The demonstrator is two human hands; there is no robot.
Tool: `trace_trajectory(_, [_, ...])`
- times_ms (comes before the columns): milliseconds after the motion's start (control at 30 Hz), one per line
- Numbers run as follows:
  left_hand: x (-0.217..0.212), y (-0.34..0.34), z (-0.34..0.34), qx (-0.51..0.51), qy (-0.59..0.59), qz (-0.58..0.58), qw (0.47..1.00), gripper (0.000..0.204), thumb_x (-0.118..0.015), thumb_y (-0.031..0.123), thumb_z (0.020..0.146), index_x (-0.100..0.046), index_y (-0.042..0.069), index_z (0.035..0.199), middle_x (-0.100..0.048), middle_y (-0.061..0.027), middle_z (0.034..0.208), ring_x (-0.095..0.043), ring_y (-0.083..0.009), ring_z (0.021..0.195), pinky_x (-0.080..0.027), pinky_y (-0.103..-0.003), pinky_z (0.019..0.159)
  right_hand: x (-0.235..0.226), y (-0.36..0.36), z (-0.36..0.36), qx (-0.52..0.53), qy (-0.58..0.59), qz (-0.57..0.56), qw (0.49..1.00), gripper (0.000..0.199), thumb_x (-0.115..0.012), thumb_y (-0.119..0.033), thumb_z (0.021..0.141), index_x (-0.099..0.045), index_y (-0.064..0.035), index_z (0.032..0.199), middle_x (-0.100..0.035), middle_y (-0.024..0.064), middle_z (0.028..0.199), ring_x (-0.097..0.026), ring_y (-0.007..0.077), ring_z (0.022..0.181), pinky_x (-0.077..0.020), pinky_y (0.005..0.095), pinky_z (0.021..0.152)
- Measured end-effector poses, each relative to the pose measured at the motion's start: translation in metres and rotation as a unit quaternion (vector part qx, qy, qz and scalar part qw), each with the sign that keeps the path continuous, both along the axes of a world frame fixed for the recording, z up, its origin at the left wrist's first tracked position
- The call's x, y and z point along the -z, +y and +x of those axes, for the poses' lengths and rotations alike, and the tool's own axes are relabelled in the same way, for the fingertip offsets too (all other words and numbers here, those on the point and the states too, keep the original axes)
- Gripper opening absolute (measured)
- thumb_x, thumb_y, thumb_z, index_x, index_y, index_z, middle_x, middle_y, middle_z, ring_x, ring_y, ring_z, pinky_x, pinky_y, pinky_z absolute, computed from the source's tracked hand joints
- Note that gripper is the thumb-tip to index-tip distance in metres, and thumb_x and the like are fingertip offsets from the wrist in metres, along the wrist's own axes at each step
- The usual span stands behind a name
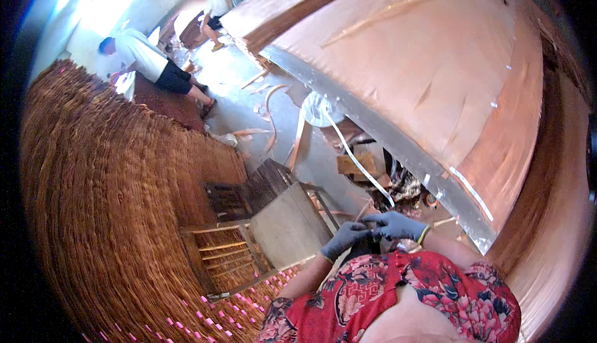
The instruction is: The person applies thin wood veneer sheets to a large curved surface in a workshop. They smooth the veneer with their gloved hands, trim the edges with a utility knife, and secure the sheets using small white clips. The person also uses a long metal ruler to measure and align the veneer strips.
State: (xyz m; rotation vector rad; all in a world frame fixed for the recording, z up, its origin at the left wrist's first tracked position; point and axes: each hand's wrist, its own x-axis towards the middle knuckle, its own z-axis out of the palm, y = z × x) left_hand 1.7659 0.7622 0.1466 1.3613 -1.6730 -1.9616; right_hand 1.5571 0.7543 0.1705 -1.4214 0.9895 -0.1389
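Observation:
Both hands wear grey gloves and meet close in front of my body. My left hand (344, 240) has its fingers curled in toward the other hand. My right hand (398, 226) comes from the right with bent fingers that touch or nearly touch the left ones. A small dark thing seems to sit between the fingers, too small to make out. Just beyond the hands ends a narrow white strip (356, 161), which hangs from a round white bundle (317, 110) at the table's edge.
On the right a wide table with a grey edge (398, 144) bears large reddish-brown veneer sheets (416, 51). Tall stacks of brown veneer (118, 187) with pink tags fill the left. A wooden chair (292, 222) stands nearby. Offcuts (272, 116) litter the floor. Two people work farther back.

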Motion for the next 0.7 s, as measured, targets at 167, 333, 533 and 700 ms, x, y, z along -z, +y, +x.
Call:
trace_trajectory(167, [0.006, -0.001, 0.000, -0.013, -0.033, -0.039, 0.999, 0.026, -0.063, 0.024, 0.083, -0.066, -0.002, 0.086, -0.060, -0.0014, 0.068, -0.052, -0.0060, 0.066, -0.045, -0.026, 0.060, 0.002, -0.002, 0.000, 0.024, -0.047, -0.113, 0.992, 0.032, -0.060, -0.021, 0.082, -0.060, -0.0070, 0.111, -0.065, 0.0024, 0.079, -0.057, 0.0065, 0.064, -0.0470, 0.0235, 0.058])
trace_trajectory(333, [0.006, 0.000, 0.001, -0.046, -0.030, 0.000, 0.999, 0.024, -0.063, 0.023, 0.083, -0.066, -0.001, 0.084, -0.061, -0.0004, 0.067, -0.052, -0.0080, 0.061, -0.044, -0.025, 0.057, -0.011, -0.008, -0.007, 0.039, 0.007, -0.002, 0.999, 0.020, -0.059, -0.022, 0.083, -0.065, -0.0058, 0.092, -0.063, 0.0008, 0.068, -0.057, 0.0072, 0.059, -0.0453, 0.0221, 0.054])
trace_trajectory(533, [0.004, 0.003, 0.003, -0.065, 0.016, -0.032, 0.997, 0.025, -0.062, 0.024, 0.085, -0.065, -0.001, 0.081, -0.058, -0.0011, 0.064, -0.054, -0.0089, 0.058, -0.044, -0.024, 0.054, -0.010, -0.008, -0.007, 0.038, 0.018, -0.025, 0.999, 0.019, -0.060, -0.024, 0.082, -0.065, -0.0065, 0.085, -0.061, 0.0003, 0.065, -0.052, 0.0065, 0.054, -0.0419, 0.0217, 0.050])
trace_trajectory(700, [0.000, 0.006, 0.001, -0.080, 0.009, 0.033, 0.996, 0.021, -0.063, 0.022, 0.083, -0.066, 0.001, 0.082, -0.059, 0.0028, 0.067, -0.050, -0.0047, 0.061, -0.042, -0.023, 0.055, -0.003, -0.006, -0.008, 0.030, 0.026, 0.000, 0.999, 0.020, -0.060, -0.024, 0.082, -0.066, -0.0056, 0.086, -0.062, 0.0007, 0.064, -0.053, 0.0063, 0.055, -0.0422, 0.0218, 0.050])
